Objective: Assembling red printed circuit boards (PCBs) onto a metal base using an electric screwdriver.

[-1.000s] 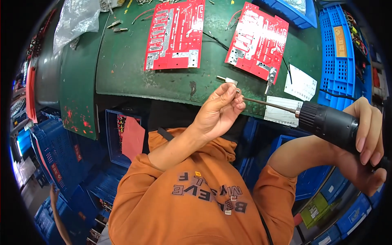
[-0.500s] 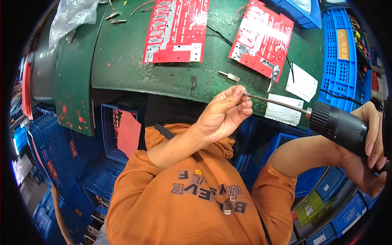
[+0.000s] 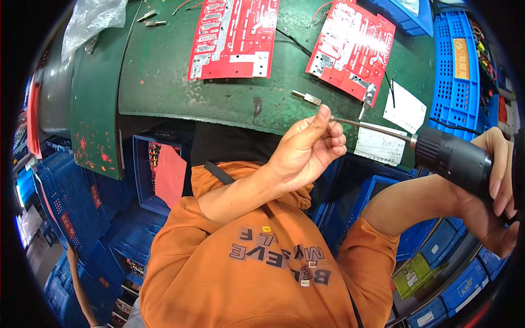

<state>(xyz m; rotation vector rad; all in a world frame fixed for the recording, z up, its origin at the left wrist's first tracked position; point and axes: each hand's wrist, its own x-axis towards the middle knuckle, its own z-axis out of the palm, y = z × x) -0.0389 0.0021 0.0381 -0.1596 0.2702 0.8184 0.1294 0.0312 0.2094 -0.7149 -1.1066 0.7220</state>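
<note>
In my right hand is a black electric screwdriver, its long metal bit pointing left. My left hand has thumb and fingers pinched together at the bit's tip. A tiny metal piece seems to be there, but the fingers mostly hide it. Just beyond the left thumb, a metal standoff lies on the green bench. Farther back rest two red circuit boards, the left one and the tilted right one, both with silvery solder areas.
Two more metal standoffs lie at the back left, near a clear plastic bag. Paper slips sit right of the boards. Blue crates stand at the right edge, and a blue bin is behind the boards.
My left hand has shifted slightly right, and its thumb now points more upward at the bit's tip. The screwdriver has barely moved. The bench view has shifted a little.
</note>
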